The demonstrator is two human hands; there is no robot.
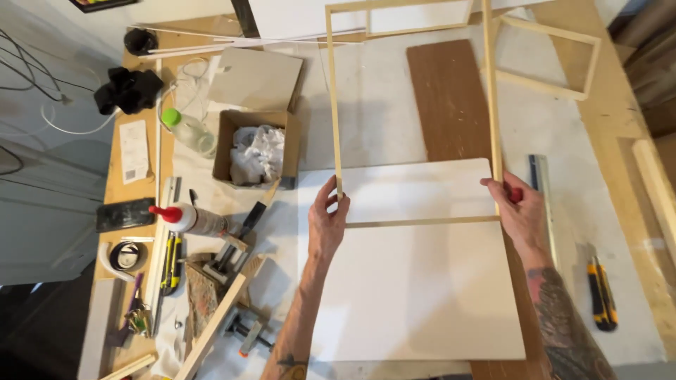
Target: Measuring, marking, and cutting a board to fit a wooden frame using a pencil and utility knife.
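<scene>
Both hands grip a thin pale wooden rectangular frame [415, 222] lying over a white rectangular board [415, 288] near the desk's [394, 119] front edge. The left hand's [325, 225] fingers [331, 193] pinch its left rail, and the right hand's [520, 211] fingers [496, 186] clamp its right rail.

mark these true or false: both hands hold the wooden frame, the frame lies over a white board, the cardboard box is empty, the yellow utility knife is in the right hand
1. Both hands hold the wooden frame. True: left hand and right hand grip its sides.
2. The frame lies over a white board. True.
3. The cardboard box is empty. False: crumpled white material fills it.
4. The yellow utility knife is in the right hand. False: it lies on the table, apart from that hand.
</scene>
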